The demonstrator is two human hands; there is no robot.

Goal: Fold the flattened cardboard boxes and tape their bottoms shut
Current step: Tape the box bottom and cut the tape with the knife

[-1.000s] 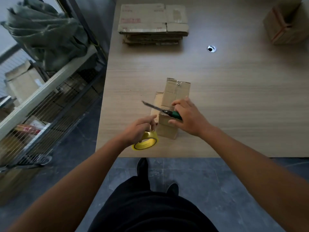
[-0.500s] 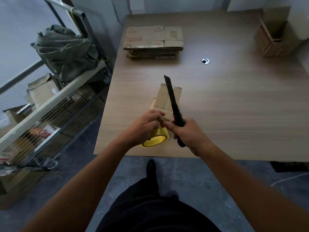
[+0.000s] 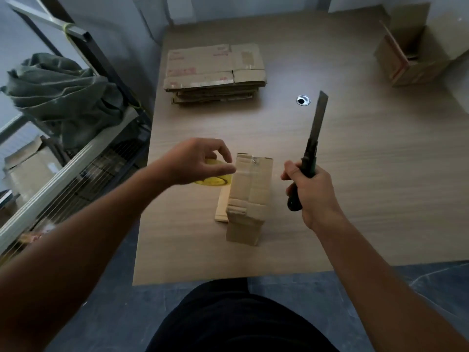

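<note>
At the far left, beside the table, we see a grey metal shelf rack with a crumpled green cloth bundle on it. Next comes our left hand, hovering over a yellow roll of clear tape that lies flat on the table. The fingers are loosely curved and spread, and we cannot tell whether they touch the roll. Just right of the roll, between our two hands, stands the small folded brown cardboard box; the left thumb tip is close to its upper left edge. Further back lies a stack of flattened brown cardboard boxes. Right of the small box and apart from it, our right hand grips a dark green utility knife, its long blade pointing up and away. At the far right corner sits an open brown cardboard carton.
</note>
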